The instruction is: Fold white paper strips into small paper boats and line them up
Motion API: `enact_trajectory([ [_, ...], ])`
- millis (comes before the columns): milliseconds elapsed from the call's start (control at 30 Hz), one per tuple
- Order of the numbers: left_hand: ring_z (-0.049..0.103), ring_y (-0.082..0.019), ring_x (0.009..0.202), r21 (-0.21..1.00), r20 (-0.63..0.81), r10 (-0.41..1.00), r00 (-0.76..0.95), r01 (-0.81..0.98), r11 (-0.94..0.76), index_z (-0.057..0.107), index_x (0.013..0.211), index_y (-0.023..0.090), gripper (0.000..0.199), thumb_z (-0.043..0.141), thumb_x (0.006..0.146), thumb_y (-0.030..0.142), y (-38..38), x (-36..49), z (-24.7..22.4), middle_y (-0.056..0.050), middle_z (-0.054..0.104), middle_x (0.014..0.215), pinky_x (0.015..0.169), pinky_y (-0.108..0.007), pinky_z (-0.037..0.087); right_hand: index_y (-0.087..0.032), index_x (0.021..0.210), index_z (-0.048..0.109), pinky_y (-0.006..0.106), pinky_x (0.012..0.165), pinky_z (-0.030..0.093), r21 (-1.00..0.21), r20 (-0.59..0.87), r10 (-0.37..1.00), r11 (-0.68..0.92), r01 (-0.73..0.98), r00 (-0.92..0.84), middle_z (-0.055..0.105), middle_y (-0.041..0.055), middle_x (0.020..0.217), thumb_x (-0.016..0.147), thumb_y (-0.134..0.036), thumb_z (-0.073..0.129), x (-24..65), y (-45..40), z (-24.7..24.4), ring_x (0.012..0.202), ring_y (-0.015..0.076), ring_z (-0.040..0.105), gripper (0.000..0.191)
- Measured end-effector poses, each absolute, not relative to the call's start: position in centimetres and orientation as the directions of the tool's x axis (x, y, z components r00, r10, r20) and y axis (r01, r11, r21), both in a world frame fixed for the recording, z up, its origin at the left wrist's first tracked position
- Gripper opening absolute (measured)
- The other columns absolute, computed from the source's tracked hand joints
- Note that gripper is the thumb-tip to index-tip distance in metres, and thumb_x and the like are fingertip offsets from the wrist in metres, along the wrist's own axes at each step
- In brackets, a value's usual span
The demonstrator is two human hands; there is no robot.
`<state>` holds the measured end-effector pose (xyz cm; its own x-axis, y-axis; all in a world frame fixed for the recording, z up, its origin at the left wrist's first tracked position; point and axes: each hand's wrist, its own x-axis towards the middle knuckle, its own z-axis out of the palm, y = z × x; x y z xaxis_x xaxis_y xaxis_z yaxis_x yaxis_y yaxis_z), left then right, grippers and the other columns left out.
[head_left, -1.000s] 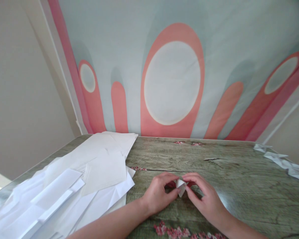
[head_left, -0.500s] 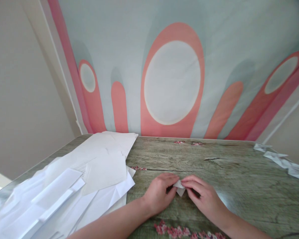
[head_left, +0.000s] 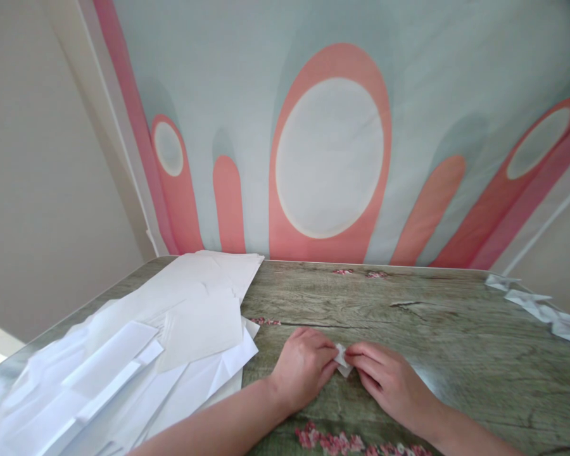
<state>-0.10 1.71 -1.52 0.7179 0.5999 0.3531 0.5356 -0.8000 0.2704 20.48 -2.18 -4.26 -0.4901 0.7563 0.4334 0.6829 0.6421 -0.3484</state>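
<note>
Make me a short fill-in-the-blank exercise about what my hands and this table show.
The small folded paper between the left hand and the right hand is coloured ____. The big pile of sheets lies toward the ____ side of the table. The flowers nearest the person are mostly ____.

Missing words: white; left; pink.

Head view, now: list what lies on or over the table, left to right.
Heap of white papers → left hand → small folded paper → right hand → row of folded white pieces along the table's edge.
</note>
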Motion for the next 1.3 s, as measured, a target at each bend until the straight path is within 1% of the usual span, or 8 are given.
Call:
enact_trajectory([
  [233, 0.053, -0.02, 0.098, 0.142, 0.257, 0.586, 0.769, 0.569, -0.81, 0.06, 0.099, 0.018, 0.022, 0.053, 0.086, 0.034, 0.6, 0.1, -0.9, -0.003, 0.063, 0.094, 0.09, -0.033, 0.038, -0.021, 0.108, 0.061, 0.032, 0.087, 0.046, -0.299, 0.415, 0.727, 0.677, 0.672, -0.547, 0.06, 0.005, 0.101, 0.08, -0.001, 0.041, 20.5, -2.5, -3.7, 0.097, 0.0175, 0.055, 0.04],
  [367, 0.047, -0.023, 0.108, 0.066, 0.22, 0.578, 0.786, 0.579, -0.813, 0.055, 0.112, 0.014, 0.037, 0.05, 0.087, 0.041, 0.1, 0.3, -0.9, -0.007, 0.06, 0.107, 0.097, -0.036, 0.034, -0.02, 0.109, 0.06, 0.032, 0.086, 0.046, -0.265, 0.423, 0.702, 0.7, 0.663, -0.572, 0.061, 0.0061, 0.101, 0.086, -0.007, 0.042, 20.4, -2.4, -3.7, 0.095, 0.0177, 0.055, 0.032],
  [567, 0.041, -0.023, 0.116, -0.015, 0.186, 0.555, 0.811, 0.567, -0.824, 0.049, 0.12, 0.011, 0.051, 0.041, 0.089, 0.05, -0.3, 0.3, -0.8, -0.01, 0.054, 0.12, 0.102, -0.036, 0.028, -0.015, 0.102, 0.062, 0.034, 0.084, 0.047, -0.075, 0.409, 0.667, 0.705, 0.706, -0.623, 0.061, 0.0083, 0.1, 0.085, -0.012, 0.048, 20.2, -2.4, -3.8, 0.094, 0.0195, 0.055, 0.021],
  [700, 0.046, -0.024, 0.107, -0.045, 0.152, 0.598, 0.787, 0.61, -0.791, 0.05, 0.119, 0.011, 0.047, 0.043, 0.089, 0.047, -1.1, 0.5, -0.5, -0.01, 0.056, 0.114, 0.096, -0.037, 0.033, -0.013, 0.098, 0.062, 0.037, 0.082, 0.047, 0.054, 0.432, 0.653, 0.67, 0.74, -0.622, 0.061, 0.0094, 0.097, 0.083, -0.007, 0.048, 19.7, -2.8, -3.7, 0.095, 0.0217, 0.054, 0.021],
  [867, 0.049, -0.025, 0.104, -0.093, 0.103, 0.575, 0.812, 0.584, -0.807, 0.053, 0.118, 0.009, 0.039, 0.047, 0.089, 0.035, -1.8, 0.9, -0.5, -0.011, 0.059, 0.112, 0.095, -0.037, 0.032, -0.01, 0.098, 0.061, 0.039, 0.081, 0.047, 0.104, 0.396, 0.676, 0.639, 0.763, -0.621, 0.061, 0.0118, 0.101, 0.079, -0.002, 0.043, 19.4, -3.4, -4.2, 0.093, 0.0236, 0.054, 0.028],
  [1000, 0.045, -0.025, 0.115, -0.089, 0.116, 0.568, 0.815, 0.579, -0.811, 0.05, 0.122, 0.009, 0.041, 0.043, 0.091, 0.034, -2.0, 0.8, -0.6, -0.013, 0.053, 0.124, 0.098, -0.036, 0.03, -0.01, 0.104, 0.059, 0.04, 0.084, 0.047, 0.144, 0.401, 0.685, 0.608, 0.781, -0.608, 0.06, 0.0135, 0.109, 0.078, 0.0, 0.038, 19.4, -3.7, -4.8, 0.099, 0.0238, 0.054, 0.035],
  [1100, 0.044, -0.026, 0.117, -0.065, 0.104, 0.568, 0.816, 0.576, -0.815, 0.049, 0.122, 0.011, 0.04, 0.04, 0.092, 0.034, -2.1, 0.6, -0.5, -0.014, 0.051, 0.127, 0.098, -0.037, 0.031, -0.009, 0.107, 0.059, 0.039, 0.087, 0.046, 0.161, 0.367, 0.68, 0.626, 0.763, -0.636, 0.06, 0.0147, 0.113, 0.075, -0.004, 0.044, 19.5, -3.9, -4.4, 0.101, 0.025, 0.055, 0.036],
  [1300, 0.044, -0.027, 0.118, -0.012, 0.086, 0.553, 0.829, 0.556, -0.831, 0.051, 0.119, 0.009, 0.038, 0.04, 0.092, 0.033, -2.1, 0.5, 0.0, -0.016, 0.051, 0.126, 0.1, -0.039, 0.032, -0.009, 0.108, 0.061, 0.04, 0.087, 0.046, 0.109, 0.277, 0.686, 0.674, 0.731, -0.673, 0.062, 0.0144, 0.113, 0.07, -0.007, 0.05, 19.8, -4.3, -1.9, 0.098, 0.0256, 0.057, 0.04],
])
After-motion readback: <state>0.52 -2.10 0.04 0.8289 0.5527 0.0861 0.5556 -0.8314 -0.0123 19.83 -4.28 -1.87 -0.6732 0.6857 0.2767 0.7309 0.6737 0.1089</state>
